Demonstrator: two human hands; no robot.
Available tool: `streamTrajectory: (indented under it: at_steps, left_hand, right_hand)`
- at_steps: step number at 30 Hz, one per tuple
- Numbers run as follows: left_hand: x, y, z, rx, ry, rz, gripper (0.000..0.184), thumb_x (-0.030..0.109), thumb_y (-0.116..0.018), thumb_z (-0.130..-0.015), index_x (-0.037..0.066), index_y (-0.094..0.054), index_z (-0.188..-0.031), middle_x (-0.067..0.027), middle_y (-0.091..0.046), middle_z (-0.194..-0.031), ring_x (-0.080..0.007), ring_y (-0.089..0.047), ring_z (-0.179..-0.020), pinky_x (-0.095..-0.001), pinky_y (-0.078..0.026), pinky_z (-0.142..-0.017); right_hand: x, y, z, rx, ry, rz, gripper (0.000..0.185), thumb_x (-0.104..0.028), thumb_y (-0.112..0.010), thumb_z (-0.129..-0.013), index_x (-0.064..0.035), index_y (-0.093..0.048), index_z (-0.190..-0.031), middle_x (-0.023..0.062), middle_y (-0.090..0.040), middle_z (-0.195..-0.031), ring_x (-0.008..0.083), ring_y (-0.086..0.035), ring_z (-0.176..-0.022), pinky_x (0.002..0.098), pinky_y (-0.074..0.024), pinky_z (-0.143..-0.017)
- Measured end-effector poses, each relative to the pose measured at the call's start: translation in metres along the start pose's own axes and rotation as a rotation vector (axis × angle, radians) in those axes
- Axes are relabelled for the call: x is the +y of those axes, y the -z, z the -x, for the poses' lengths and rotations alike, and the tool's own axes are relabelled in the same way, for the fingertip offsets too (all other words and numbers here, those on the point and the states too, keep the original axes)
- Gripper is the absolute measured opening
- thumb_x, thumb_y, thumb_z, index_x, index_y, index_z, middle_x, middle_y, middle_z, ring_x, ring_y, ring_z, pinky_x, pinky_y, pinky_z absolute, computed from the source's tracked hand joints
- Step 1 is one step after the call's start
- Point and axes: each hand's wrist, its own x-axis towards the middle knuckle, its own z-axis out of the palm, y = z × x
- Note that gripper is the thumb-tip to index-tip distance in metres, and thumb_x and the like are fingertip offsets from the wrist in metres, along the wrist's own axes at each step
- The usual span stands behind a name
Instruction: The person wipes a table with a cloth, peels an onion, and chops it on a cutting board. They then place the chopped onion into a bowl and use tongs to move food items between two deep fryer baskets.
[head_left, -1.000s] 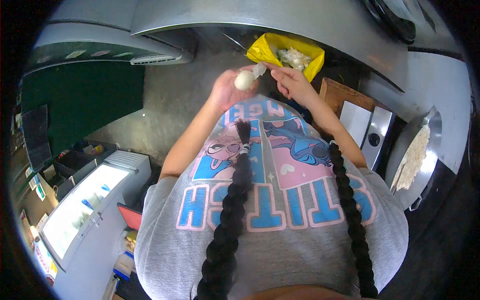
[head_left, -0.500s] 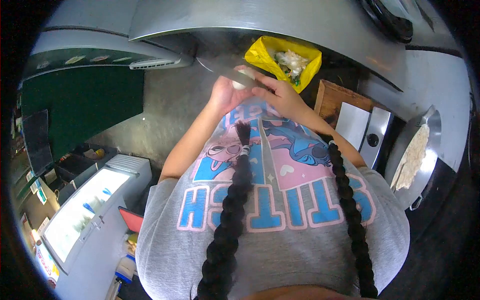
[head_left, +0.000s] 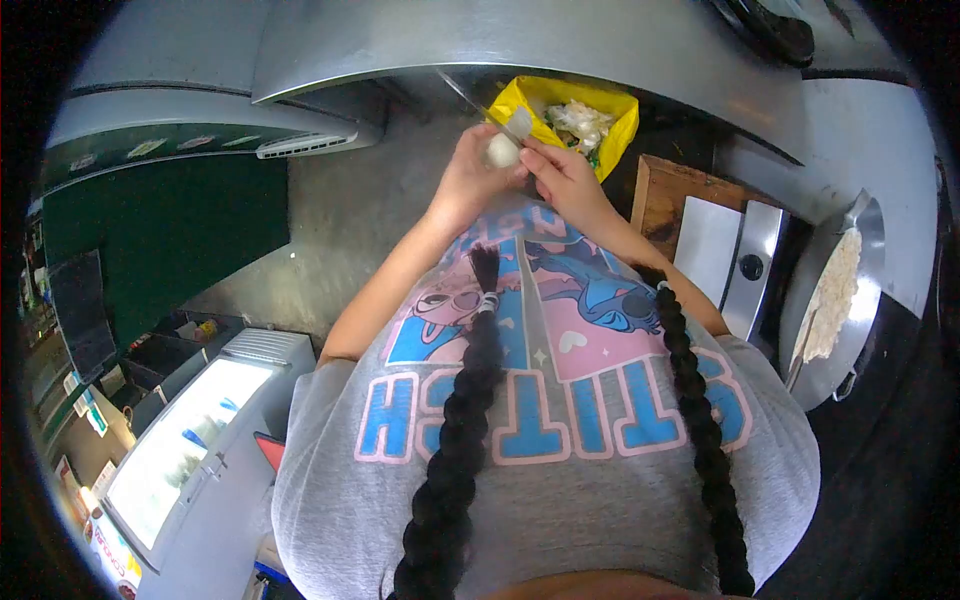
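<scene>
White bulb (head_left: pixel 502 152) here, cupped in the left hand (head_left: pixel 475 172), fingers half-curled; just to its right, the right hand (head_left: pixel 565 178) grips the knife (head_left: pixel 474 102), blade slanting forward-left past the bulb, touching or not, I can't tell!

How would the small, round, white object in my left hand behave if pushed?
The small, round, white object in your left hand would probably roll, given its curved outline. Its smooth-looking surface may also prove slippery.

The head-worn camera is looking steeply down and forward, past the near grey Stitch T-shirt (head_left: pixel 585 480), toward the left hand (head_left: pixel 472 172) and right hand (head_left: pixel 570 185) farther off
</scene>
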Motion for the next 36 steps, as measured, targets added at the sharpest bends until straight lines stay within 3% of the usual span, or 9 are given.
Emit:
streamTrajectory:
  at_steps: [4, 6, 13, 18, 19, 27, 31, 34, 36]
  left_hand:
    - [0.004, 0.015, -0.01, 0.068, 0.029, -0.281, 0.038, 0.0, -0.071, -0.087, 0.002, -0.055, -0.121, -0.0039, -0.066, -0.097, -0.0091, -0.06, -0.073, -0.0217, -0.047, -0.06]
    - [0.004, 0.023, -0.007, 0.043, 0.04, -0.269, 0.04, -0.001, -0.07, -0.086, 0.002, -0.055, -0.124, -0.0047, -0.066, -0.099, -0.0087, -0.06, -0.073, -0.0216, -0.047, -0.059]
    - [0.015, 0.016, -0.018, -0.15, 0.075, -0.064, 0.053, 0.001, -0.065, -0.083, 0.003, -0.05, -0.134, -0.0078, -0.067, -0.104, -0.0098, -0.06, -0.075, -0.0234, -0.047, -0.06]
    - [-0.022, -0.016, -0.052, -0.213, 0.145, -0.331, 0.038, -0.001, -0.062, -0.076, 0.004, -0.06, -0.113, -0.0029, -0.067, -0.097, -0.0074, -0.057, -0.072, -0.0207, -0.043, -0.06]
    - [-0.023, -0.023, -0.055, -0.225, 0.197, -0.415, 0.04, -0.001, -0.069, -0.08, 0.001, -0.058, -0.118, -0.0051, -0.067, -0.098, -0.0112, -0.063, -0.081, -0.0238, -0.05, -0.07]
    - [-0.077, -0.025, -0.095, -0.283, 0.12, -0.815, 0.05, 0.007, -0.078, -0.081, 0.001, -0.056, -0.125, -0.0068, -0.068, -0.102, -0.0115, -0.063, -0.083, -0.0267, -0.051, -0.069]
    - [-0.077, -0.006, -0.105, -0.262, 0.164, -0.37, 0.058, -0.002, -0.077, -0.078, 0.002, -0.053, -0.131, -0.0098, -0.066, -0.117, -0.0177, -0.066, -0.1, -0.0275, -0.055, -0.077]
    - [-0.077, 0.015, -0.113, -0.277, 0.018, -0.432, 0.056, -0.009, -0.072, -0.08, 0.005, -0.052, -0.13, -0.0068, -0.065, -0.123, -0.0165, -0.062, -0.109, -0.0288, -0.055, -0.088]
    - [-0.061, 0.021, -0.11, -0.252, -0.005, -0.432, 0.055, -0.008, -0.071, -0.082, 0.006, -0.052, -0.131, -0.0067, -0.064, -0.123, -0.0165, -0.062, -0.109, -0.0289, -0.054, -0.089]
  right_hand:
    - [0.001, 0.006, -0.005, -0.043, -0.095, 0.013, 0.045, -0.036, -0.055, -0.101, 0.0012, -0.063, -0.124, -0.0031, -0.052, -0.068, 0.0069, -0.047, -0.06, 0.024, -0.038, -0.054]
    - [0.006, 0.006, -0.005, -0.056, -0.091, 0.021, 0.045, -0.035, -0.055, -0.102, -0.0002, -0.059, -0.131, -0.0081, -0.041, -0.061, 0.0026, -0.038, -0.053, 0.0208, -0.0297, -0.048]
    - [-0.009, 0.045, 0.001, 0.028, -0.153, 0.032, 0.044, -0.038, -0.055, -0.102, -0.0043, -0.062, -0.129, -0.0077, -0.043, -0.061, 0.0023, -0.039, -0.053, 0.0218, -0.0305, -0.046]
    - [0.026, 0.098, 0.0, 0.03, 0.072, 0.16, 0.039, -0.042, -0.058, -0.099, -0.0117, -0.07, -0.121, -0.0022, -0.059, -0.072, 0.0075, -0.052, -0.063, 0.0256, -0.0415, -0.057]
    - [0.024, 0.103, 0.002, 0.089, 0.191, 0.213, 0.038, -0.041, -0.058, -0.099, -0.0118, -0.071, -0.12, -0.0014, -0.06, -0.073, 0.0082, -0.053, -0.064, 0.0263, -0.0425, -0.058]
    - [0.019, 0.128, 0.002, -0.149, -0.203, -0.207, 0.039, -0.04, -0.058, -0.099, -0.0111, -0.07, -0.121, -0.0035, -0.055, -0.067, 0.0062, -0.049, -0.061, 0.0264, -0.0403, -0.054]
    - [0.047, 0.137, -0.003, 0.149, -0.288, -0.065, 0.045, -0.043, -0.059, -0.099, -0.0124, -0.063, -0.131, -0.0054, -0.047, -0.059, 0.0052, -0.044, -0.052, 0.022, -0.037, -0.047]
    - [0.07, 0.161, -0.005, 0.275, -0.19, 0.451, 0.051, -0.048, -0.058, -0.097, -0.0111, -0.062, -0.133, 0.0082, -0.062, -0.068, 0.0166, -0.062, -0.064, 0.0316, -0.0517, -0.063]
    - [0.087, 0.168, -0.016, 0.275, -0.276, 0.668, 0.062, -0.059, -0.052, -0.094, -0.0108, -0.062, -0.132, 0.018, -0.072, -0.106, 0.0271, -0.07, -0.099, 0.0423, -0.051, -0.088]
